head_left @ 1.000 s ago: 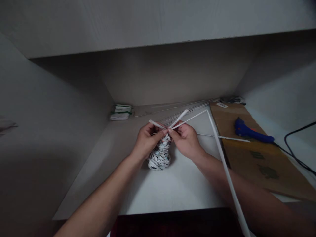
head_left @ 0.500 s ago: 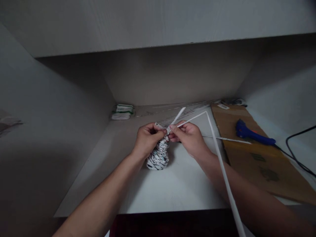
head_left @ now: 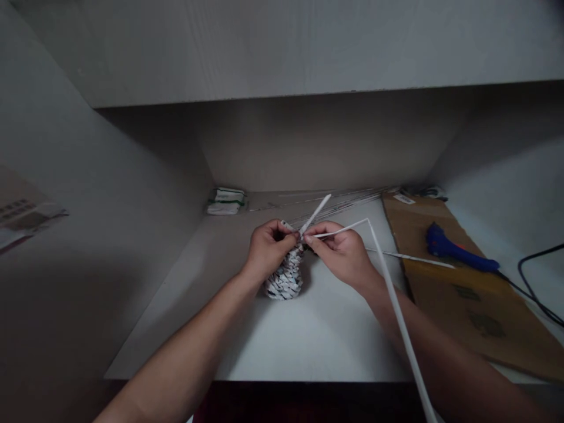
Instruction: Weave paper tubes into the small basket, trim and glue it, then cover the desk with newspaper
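A small woven paper piece (head_left: 284, 282), white with dark flecks and rounded at the bottom, hangs or stands below my hands; its narrow top lies between them. My left hand (head_left: 269, 247) is closed on that top, thumb and fingers pinching. My right hand (head_left: 341, 249) pinches a long white paper tube (head_left: 392, 282) close to the weave. This tube bends sharply right of the hand and runs down toward me. Short tube ends (head_left: 318, 211) stick up from the top of the weave. Another thin paper tube (head_left: 423, 259) reaches out rightward from behind my right hand.
On the right a cardboard sheet (head_left: 467, 311) carries a blue glue gun (head_left: 460, 252) with a black cord (head_left: 524, 288). Thin paper tubes (head_left: 352, 202) lie along the back. A white and green packet (head_left: 226, 201) sits at the back left. A shelf (head_left: 308, 53) overhangs the white surface.
My right hand has turned a little and its part of the long tube lies flatter, with the bend lower. The view has shifted slightly. Both hands still grip at the top of the weave.
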{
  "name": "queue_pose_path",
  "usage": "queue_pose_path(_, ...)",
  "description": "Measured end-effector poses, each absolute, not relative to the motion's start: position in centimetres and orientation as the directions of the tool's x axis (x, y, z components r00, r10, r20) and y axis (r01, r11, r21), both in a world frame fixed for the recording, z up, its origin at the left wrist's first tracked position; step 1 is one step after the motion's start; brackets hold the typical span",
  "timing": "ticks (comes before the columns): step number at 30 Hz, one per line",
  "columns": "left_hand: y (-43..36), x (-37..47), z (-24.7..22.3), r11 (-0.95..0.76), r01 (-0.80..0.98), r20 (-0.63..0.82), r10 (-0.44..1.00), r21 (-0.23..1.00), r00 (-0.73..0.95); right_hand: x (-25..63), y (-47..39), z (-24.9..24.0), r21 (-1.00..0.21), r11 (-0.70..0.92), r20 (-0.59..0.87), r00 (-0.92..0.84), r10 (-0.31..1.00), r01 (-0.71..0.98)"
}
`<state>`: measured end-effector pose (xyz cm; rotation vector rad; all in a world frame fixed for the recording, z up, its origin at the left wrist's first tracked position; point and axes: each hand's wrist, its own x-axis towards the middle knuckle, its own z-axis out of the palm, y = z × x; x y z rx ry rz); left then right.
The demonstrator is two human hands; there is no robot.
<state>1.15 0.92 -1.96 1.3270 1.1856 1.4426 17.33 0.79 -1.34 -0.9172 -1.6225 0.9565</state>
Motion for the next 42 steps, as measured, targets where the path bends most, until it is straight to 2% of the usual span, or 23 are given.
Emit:
queue_pose_path(3,0.9,1.2,-2.1,-0.207,0.002,0.206,0.974,0.978,-0.097,17.4,1.3,-1.9,-0.935,0.334,0.316,-0.151,0.937,0.117)
queue_pose_path(7,1.0,1.2,-2.3,-0.225,-0.016,0.221,0.967,0.974,-0.130,17.1,1.4,-1.9,-0.985,0.170,0.173,-0.151,0.973,-0.036)
queue_pose_path(12,1.0,1.3,-2.1,-0.189,-0.016,0.186,0.974,0.982,-0.126,16.9,1.0,-1.3,-0.982,0.120,0.140,-0.137,0.981,-0.143)
queue_pose_path(17,0.5,1.5,-1.4,-0.228,0.071,0.236,0.961,0.971,-0.143,16.8,0.4,-0.7,-0.975,0.105,0.132,-0.130,0.983,-0.197)
queue_pose_path(21,0.1,1.6,-1.4,-0.286,0.262,0.328,0.935,0.922,-0.134,16.8,-0.1,-0.1,-0.979,0.116,0.144,-0.162,0.976,-0.167)
queue_pose_path(24,-0.3,2.0,-1.6,-0.347,0.408,0.408,0.910,0.845,-0.070,17.0,-0.4,0.5,-0.976,0.090,0.133,-0.210,0.969,-0.200)
queue_pose_path(27,-0.9,2.5,-1.7,-0.391,0.471,0.422,0.905,0.790,0.044,17.3,-0.4,1.0,-0.967,0.085,0.138,-0.212,0.967,-0.242)
queue_pose_path(35,-1.5,2.7,-1.8,-0.469,0.495,0.410,0.882,0.731,0.231,18.3,0.3,1.7,-0.957,-0.063,0.006,-0.236,0.972,-0.284)
queue_pose_path(42,-2.1,2.9,-1.2,-0.456,0.417,0.363,0.887,0.786,0.286,19.9,1.2,3.0,-0.879,-0.342,-0.220,-0.354,0.909,-0.333)
